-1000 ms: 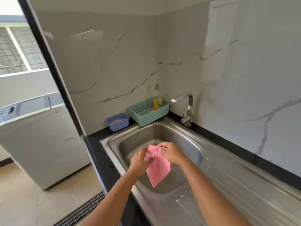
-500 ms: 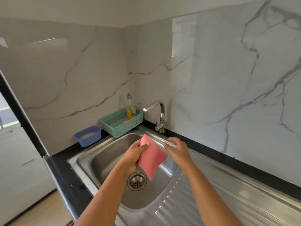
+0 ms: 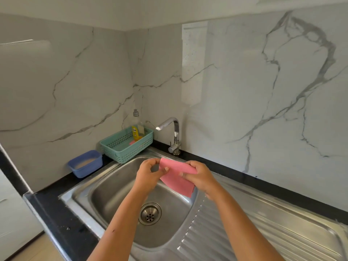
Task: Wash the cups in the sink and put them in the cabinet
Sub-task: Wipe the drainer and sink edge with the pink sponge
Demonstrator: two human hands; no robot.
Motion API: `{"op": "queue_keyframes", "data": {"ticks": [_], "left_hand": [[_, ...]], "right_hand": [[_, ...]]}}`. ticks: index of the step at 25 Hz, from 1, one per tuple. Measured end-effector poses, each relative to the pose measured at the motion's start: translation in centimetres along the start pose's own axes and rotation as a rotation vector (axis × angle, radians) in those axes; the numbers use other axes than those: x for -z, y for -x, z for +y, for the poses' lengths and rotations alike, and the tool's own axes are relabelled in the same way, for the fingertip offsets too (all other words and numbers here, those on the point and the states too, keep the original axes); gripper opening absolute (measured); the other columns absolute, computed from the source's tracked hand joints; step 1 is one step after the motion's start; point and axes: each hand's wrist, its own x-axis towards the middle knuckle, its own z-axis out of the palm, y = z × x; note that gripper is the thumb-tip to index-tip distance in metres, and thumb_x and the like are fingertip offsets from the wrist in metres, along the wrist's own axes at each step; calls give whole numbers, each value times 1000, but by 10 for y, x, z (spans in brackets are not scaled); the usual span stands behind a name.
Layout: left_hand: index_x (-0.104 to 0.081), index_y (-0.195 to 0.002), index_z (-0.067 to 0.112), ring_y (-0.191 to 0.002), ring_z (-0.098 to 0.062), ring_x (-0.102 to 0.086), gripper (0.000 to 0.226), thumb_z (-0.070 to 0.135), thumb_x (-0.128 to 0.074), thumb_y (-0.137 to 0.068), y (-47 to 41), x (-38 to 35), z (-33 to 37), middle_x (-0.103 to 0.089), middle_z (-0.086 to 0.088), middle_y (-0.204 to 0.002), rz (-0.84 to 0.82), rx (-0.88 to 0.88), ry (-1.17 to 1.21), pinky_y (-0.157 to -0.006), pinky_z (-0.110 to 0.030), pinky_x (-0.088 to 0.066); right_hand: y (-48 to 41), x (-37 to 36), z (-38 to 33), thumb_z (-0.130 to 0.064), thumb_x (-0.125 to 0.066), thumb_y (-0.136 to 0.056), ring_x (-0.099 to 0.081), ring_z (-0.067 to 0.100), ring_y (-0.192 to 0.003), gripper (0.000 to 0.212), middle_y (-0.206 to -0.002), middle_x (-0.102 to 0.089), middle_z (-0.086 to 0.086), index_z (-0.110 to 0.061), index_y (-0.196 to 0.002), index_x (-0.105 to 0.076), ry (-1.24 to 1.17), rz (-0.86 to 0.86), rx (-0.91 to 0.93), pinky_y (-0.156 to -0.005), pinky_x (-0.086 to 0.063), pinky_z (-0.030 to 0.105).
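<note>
Now both hands hold a pink cloth (image 3: 176, 180) above the sink (image 3: 116, 187): the left hand (image 3: 148, 174) pinches its left edge, the right hand (image 3: 200, 177) grips its right side.

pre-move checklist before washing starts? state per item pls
1. Pink cloth held: ok, pinched by left hand and right hand above the stainless steel sink basin.
2. Cups in the basin: not ok, none visible; only the round metal drain shows.
3. Chrome faucet running: not ok, no water seen.
4. Soap within reach: ok, clear dish-soap bottle with yellow label stands in the teal plastic basket behind the basin.
5. Ribbed steel drainboard free: ok.
6. Cabinet location: cannot tell, not in view.
</note>
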Motion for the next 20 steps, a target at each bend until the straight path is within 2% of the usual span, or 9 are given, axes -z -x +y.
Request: {"op": "queue_keyframes", "data": {"ticks": [2, 5, 7, 8, 11, 15, 17, 18, 20], "left_hand": [[-63, -95, 33, -107, -18, -57, 15, 27, -71, -84, 6, 4, 1, -60, 5, -115, -44, -18, 77, -89, -36, -50], [-63, -95, 17, -92, -19, -60, 8, 16, -66, -87, 13, 14, 5, -64, 2, -96, -106, -39, 232, -75, -27, -50], [-62, -92, 13, -85, -22, -58, 5, 13, -65, -89, 12, 21, 4, -65, -6, -89, -102, -63, 262, -74, -33, -47], [-61, -92, 14, -83, -22, -59, 4, 14, -64, -89, 11, 25, 4, -65, -7, -88, -88, -69, 265, -73, -34, -48], [-60, -93, 18, -82, -21, -60, 3, 17, -62, -91, 3, 38, 2, -66, -9, -94, -48, -81, 308, -69, -36, -51], [-58, -100, 24, -81, -19, -63, 6, 22, -57, -94, -24, 57, -16, -65, -6, -99, -88, -61, 338, -64, -33, -54], [-58, -100, 28, -82, -18, -63, 8, 23, -56, -95, -48, 71, -34, -65, -2, -99, -117, -59, 337, -67, -35, -54], [-58, -99, 30, -82, -18, -62, 9, 23, -57, -94, -61, 81, -46, -65, -1, -98, -123, -53, 320, -68, -34, -53], [-60, -94, 33, -80, -16, -60, 11, 22, -61, -92, -95, 109, -72, -64, 2, -93, -106, -48, 249, -66, -28, -50]], "right_hand": [[3, -1, -6, -25, -75, -79, -63, 21, -93, 24, -99, -66, 0, -25, -100, -63, -3, -17, 7, -74, -50, 31], [4, -7, -18, -28, -76, -78, -63, 20, -92, 25, -101, -65, 1, -27, -97, -61, 2, -51, 30, -73, -50, 30], [-1, -10, -24, -31, -73, -80, -57, 17, -96, 25, -108, -57, -2, -31, -100, -58, 148, -30, 55, -77, -49, 29], [-5, -12, -27, -32, -71, -81, -54, 17, -101, 26, -110, -52, -3, -32, -103, -57, 258, -7, 76, -83, -49, 31], [-16, -22, -39, -29, -70, -82, -50, 17, -104, 30, -109, -43, -2, -25, -111, -61, 420, 29, 141, -96, -44, 32], [-42, -58, -51, -25, -73, -81, -57, 11, -96, 43, -110, -59, -3, -22, -122, -58, 364, -86, 101, -84, -50, 27], [-66, -85, -49, -24, -74, -80, -59, 11, -95, 49, -106, -60, -5, -22, -125, -55, 348, -94, 68, -80, -52, 27], [-80, -99, -46, -25, -74, -80, -60, 12, -94, 46, -105, -61, -6, -23, -122, -57, 349, -93, 55, -79, -52, 29], [-115, -130, -44, -27, -72, -81, -62, 13, -87, 25, -96, -65, -5, -26, -104, -63, 361, -116, 36, -73, -49, 30]]}}
